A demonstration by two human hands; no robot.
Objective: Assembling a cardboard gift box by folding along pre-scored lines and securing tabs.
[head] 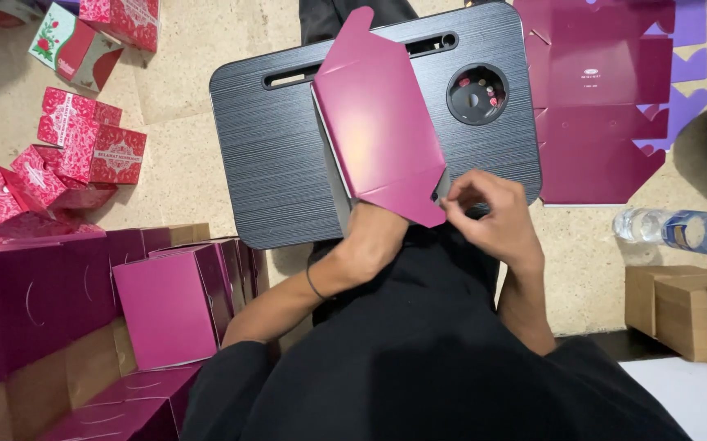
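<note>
Head view looks down on a dark lap desk (272, 163) resting over the person's legs on a beige stone floor (190, 73). A magenta carton (378, 122) lies half-folded across the desk's middle, reaching its near edge. The left hand (374, 237) grasps the carton from beneath at that edge; the right hand (492, 216) pinches its lower flap. Folded magenta boxes (165, 306) crowd the floor at left, flat carton sheets (598, 106) lie beyond the desk's right edge, near a water bottle (680, 230).

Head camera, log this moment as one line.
left hand: under magenta carton | right hand: pinching its flap | surface: black lap desk
</note>
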